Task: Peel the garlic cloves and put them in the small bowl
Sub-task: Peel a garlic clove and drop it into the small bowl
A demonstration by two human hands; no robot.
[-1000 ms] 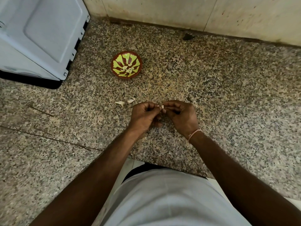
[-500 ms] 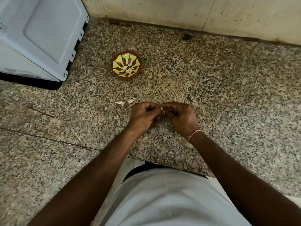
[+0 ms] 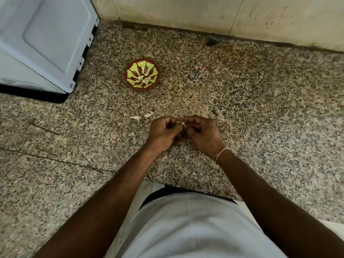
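Nearest, a white shirt (image 3: 195, 229) and two bare forearms reaching forward over the speckled stone counter (image 3: 260, 112). On the right wrist, a thin pale band (image 3: 221, 152).

Just past the counter edge, left hand (image 3: 163, 133) and right hand (image 3: 203, 134) drawn together, knuckles up, fingers of both curled in and pinching one small pale garlic clove (image 3: 183, 124) between the fingertips, held a little above the stone. Most of the clove hidden by the fingers; how much skin clung on, impossible to tell.

Just beyond the left hand, two pale bits (image 3: 142, 116) lying on the counter, loose skins or unpeeled cloves, unclear which.

Farther back, well apart from the hands, the small bowl (image 3: 142, 76), red-brown with a yellow-green pattern, a few pale peeled cloves (image 3: 144, 80) at its bottom. Far left, a pale grey appliance (image 3: 42, 38); behind everything, the tiled wall (image 3: 204, 13).

Step in hand, by the look of it: stripping skin from the held clove. Next move likely needed: skin picked fully free, then a forward-left reach to drop the clove into the bowl.
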